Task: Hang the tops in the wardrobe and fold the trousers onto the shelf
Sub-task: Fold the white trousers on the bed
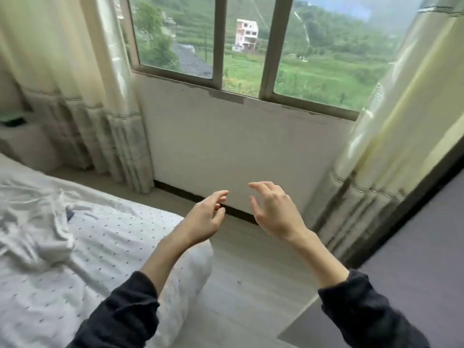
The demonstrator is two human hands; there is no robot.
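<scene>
A crumpled white garment (42, 222) lies on the bed (120, 237) at the left, on a white sheet with small dark dots. My left hand (203, 217) hangs in the air past the bed's corner, fingers loosely curled and apart, holding nothing. My right hand (273, 209) is raised beside it, about a hand's width to the right, fingers spread and empty. Both are in front of the wall under the window, well to the right of the garment. A grey flat panel (411, 272) with a dark edge fills the right side; I cannot tell if it belongs to the wardrobe.
A window (221, 46) with a brown frame faces me, with cream curtains (82, 79) hanging on both sides. A strip of pale floor (246, 272) runs between the bed and the grey panel. A small white bedside unit (22, 139) stands at the far left.
</scene>
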